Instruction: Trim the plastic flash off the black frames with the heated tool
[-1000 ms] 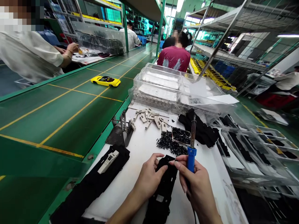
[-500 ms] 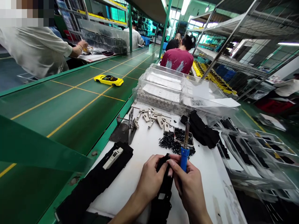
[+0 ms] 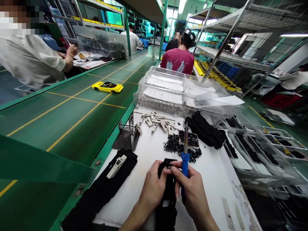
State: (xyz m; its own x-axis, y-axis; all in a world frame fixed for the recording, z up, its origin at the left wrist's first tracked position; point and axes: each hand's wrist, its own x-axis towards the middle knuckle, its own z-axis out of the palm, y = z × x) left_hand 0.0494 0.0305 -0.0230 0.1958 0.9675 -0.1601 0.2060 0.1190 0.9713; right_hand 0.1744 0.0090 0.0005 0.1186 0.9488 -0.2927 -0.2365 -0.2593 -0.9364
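My left hand [image 3: 153, 183] is closed on a long black plastic part [image 3: 168, 191], its thumb near the far end. In my right hand [image 3: 193, 190] is a blue-handled soldering iron [image 3: 185, 164], its metal tip pointing up and away from the part. The thumb and index finger of that hand meet at the part's far end, close to my left fingertips; whether they pinch a small piece there is hidden. Just beyond lies a heap of tiny black pieces [image 3: 172, 146], beside a small box [image 3: 190, 140] of the same bits.
Grey-beige plastic parts [image 3: 154, 121] and a metal stand [image 3: 127, 136] sit farther back. More black parts [image 3: 101, 189] lie at the left, one bearing a beige piece. Clear trays [image 3: 166, 86] are stacked behind. A yellow toy car [image 3: 107, 87] rests on the green conveyor [image 3: 81, 106]; co-workers sit nearby.
The soldering iron has shifted slightly left with my right hand, and my fingertips have moved a little at the part's far end. The whole view has turned slightly.
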